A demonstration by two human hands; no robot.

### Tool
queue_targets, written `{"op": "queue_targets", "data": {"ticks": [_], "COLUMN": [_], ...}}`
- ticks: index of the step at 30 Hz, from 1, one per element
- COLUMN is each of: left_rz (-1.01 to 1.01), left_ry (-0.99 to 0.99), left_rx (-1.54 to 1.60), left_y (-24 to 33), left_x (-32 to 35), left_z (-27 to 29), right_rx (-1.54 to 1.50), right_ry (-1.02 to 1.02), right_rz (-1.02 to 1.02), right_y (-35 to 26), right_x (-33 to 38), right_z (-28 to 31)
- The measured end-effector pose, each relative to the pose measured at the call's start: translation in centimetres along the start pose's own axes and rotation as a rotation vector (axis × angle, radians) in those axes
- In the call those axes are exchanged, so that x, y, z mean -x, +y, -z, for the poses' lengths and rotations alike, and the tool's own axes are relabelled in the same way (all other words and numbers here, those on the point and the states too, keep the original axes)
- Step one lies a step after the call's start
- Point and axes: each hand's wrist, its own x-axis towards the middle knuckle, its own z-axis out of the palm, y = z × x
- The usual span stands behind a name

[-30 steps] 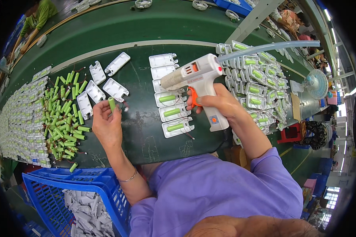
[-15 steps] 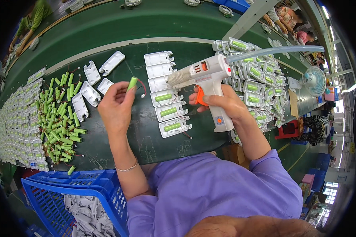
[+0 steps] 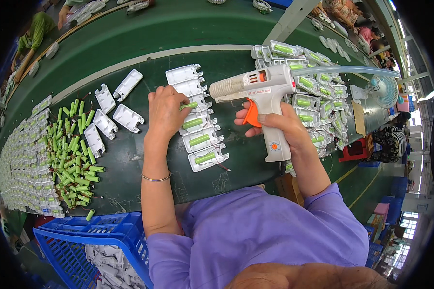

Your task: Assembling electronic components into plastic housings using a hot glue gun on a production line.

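Green cell [image 3: 190,105] in left fingers [image 3: 180,98], casing row [image 3: 191,88] below, tabletop [image 3: 126,166] beside left edge

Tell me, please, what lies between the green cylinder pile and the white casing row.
The head view shows five loose white casings, then the left hand and forearm.

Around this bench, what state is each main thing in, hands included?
Left hand: pinching green cylinder
Right hand: gripping glue gun
Glue gun: barrel pointing left
Nearest three row casings: each holding one cylinder
Farthest two row casings: no cylinder visible
Five loose casings: left of the row
Loose cylinders: heaped
Blue crate: containing white parts
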Motion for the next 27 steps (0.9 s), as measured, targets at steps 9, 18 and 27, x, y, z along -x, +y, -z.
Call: {"op": "queue_targets", "data": {"ticks": [9, 18, 27], "left_rz": [0.035, 0.983, 0.997], "left_ry": [0.073, 0.795, 0.494], "left_rx": [-0.075, -0.575, -0.518], "left_y": [0.0, -6.4, -7.1], "left_x": [0.9, 10.9, 14.9], "left_z": [-0.1, 6.8, 3.0], "right_rx": [-0.054, 0.001, -0.063], "right_ry": [-0.083, -0.049, -0.089], "right_rz": [0.006, 0.042, 0.051], "right_y": [0.7, 0.6, 0.7], "right_x": [-0.5, 0.3, 1.4], "right_z": [0.0, 0.5, 0.4]}}
